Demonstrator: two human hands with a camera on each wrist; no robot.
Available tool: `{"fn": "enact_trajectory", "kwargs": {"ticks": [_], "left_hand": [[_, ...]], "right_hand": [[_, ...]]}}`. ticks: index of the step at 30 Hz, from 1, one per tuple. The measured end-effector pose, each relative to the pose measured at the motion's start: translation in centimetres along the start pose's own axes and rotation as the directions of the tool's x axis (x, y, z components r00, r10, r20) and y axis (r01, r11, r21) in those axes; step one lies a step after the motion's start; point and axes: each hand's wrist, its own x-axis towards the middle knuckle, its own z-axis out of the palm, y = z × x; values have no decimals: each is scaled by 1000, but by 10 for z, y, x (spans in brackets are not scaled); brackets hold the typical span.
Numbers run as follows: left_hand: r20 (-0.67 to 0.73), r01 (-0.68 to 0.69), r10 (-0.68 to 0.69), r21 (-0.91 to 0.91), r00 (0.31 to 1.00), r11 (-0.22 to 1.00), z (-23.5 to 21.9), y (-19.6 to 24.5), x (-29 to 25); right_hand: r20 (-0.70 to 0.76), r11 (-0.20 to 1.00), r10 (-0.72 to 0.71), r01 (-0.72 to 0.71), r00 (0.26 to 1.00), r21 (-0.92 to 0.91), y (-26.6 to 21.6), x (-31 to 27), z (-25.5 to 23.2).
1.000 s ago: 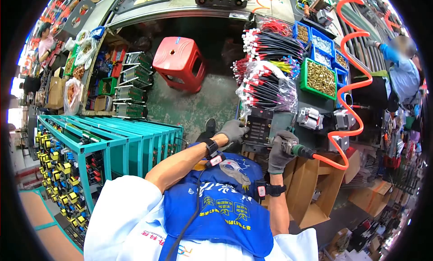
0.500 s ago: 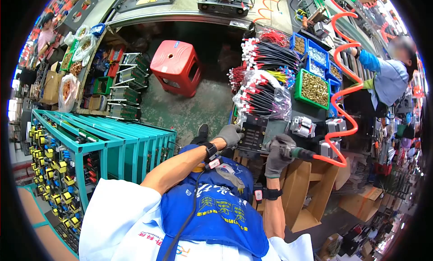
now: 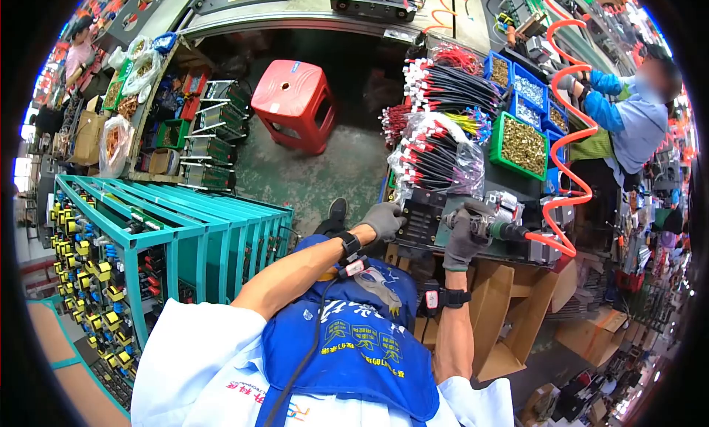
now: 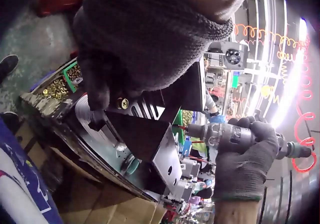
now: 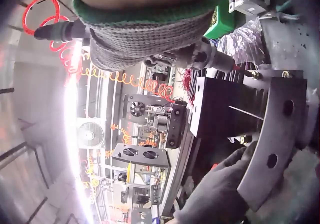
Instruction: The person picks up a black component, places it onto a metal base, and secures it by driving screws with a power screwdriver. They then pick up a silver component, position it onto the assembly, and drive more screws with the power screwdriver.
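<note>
My gloved left hand [image 3: 384,220] grips the near left end of a black slotted metal bracket [image 3: 422,222], its fingers curled at the bracket's edge. In the left wrist view a brass-coloured screw [image 4: 122,103] sits beside those fingers. My gloved right hand [image 3: 469,239] is wrapped round an air screwdriver [image 4: 230,136], held lying level at the bracket's right side. In the right wrist view its bit comes right up to a brass screw [image 5: 255,75] at the bracket's upper edge. Two more screws show on the bracket, one [image 5: 287,74] beside it and one [image 5: 244,139] lower down.
Behind the bracket lie bundles of black cables [image 3: 436,157] with red ends. A green bin [image 3: 521,145] of brass parts and several blue bins stand to their right. An orange coiled hose [image 3: 583,183] feeds the screwdriver. A teal rack [image 3: 177,235] and red stool [image 3: 292,95] stand left.
My right hand has shifted and turned the screwdriver, whose nose now points left at the bracket. The left hand keeps its place on the bracket. The person at the right has moved their arms.
</note>
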Motion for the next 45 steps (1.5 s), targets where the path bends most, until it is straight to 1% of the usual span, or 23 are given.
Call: {"fn": "enact_trajectory", "kwargs": {"ticks": [2,5,8,11,14,15,17,20,21,24,25,28,30,32,35,37,38,40,41,45], "left_hand": [[15,30,-30,-36,999,999,-1,2,-1],[32,2,-1,-35,999,999,-3,2,-2],[19,14,-13,-22,1000,1000,0,1,2],[22,25,-23,-81,1000,996,5,-2,6],[-5,-36,36,41,999,999,4,-3,7],[5,-21,21,15,1000,1000,3,-2,6],[26,8,-6,-43,1000,999,5,-6,10],[-51,-86,91,105,995,991,-2,-4,3],[-10,-20,21,30,1000,999,-5,0,0],[17,-62,61,69,998,996,-6,1,2],[20,-64,63,65,998,996,-4,0,4],[6,-68,68,49,998,996,-4,-6,5],[-20,-82,83,40,996,996,-3,-6,3],[-4,-66,66,38,998,997,-5,-3,1],[10,-45,45,12,999,999,-6,-3,2],[28,-28,28,-13,999,1000,-4,-5,5],[20,-48,48,8,999,999,-3,-6,6],[4,-89,89,49,996,995,-2,-9,8],[-1,-90,90,41,996,995,-2,-10,10],[-2,-97,97,23,995,995,1,-13,12]], "right_hand": [[15,998,6,-5,1000,-68,-13,-1,2],[-3,999,30,-30,1000,-11,1,-1,-3],[48,985,-91,97,995,-145,0,-2,-5],[86,948,-188,204,978,-245,-6,-1,2],[73,999,-2,6,997,-49,6,3,-3],[81,999,13,-9,997,-47,8,3,-7],[100,998,41,-37,994,-46,-8,3,0],[98,993,36,-47,995,107,-50,-7,19],[120,972,83,-107,989,209,-63,-10,27],[196,949,145,-193,970,250,-65,-16,42],[259,951,93,-162,962,263,-46,-16,41],[188,976,152,-177,970,127,-36,-24,51],[196,971,146,-178,970,157,-26,-27,54],[194,968,152,-186,969,170,-20,-27,57],[174,981,133,-155,976,120,-18,-26,60],[186,987,127,-144,974,77,-12,-25,57],[191,989,124,-137,974,56,-8,-25,56],[208,994,82,-95,975,53,-3,-32,57],[217,996,61,-74,974,50,-1,-35,58],[250,992,-30,58,968,-108,6,-36,60]]}}
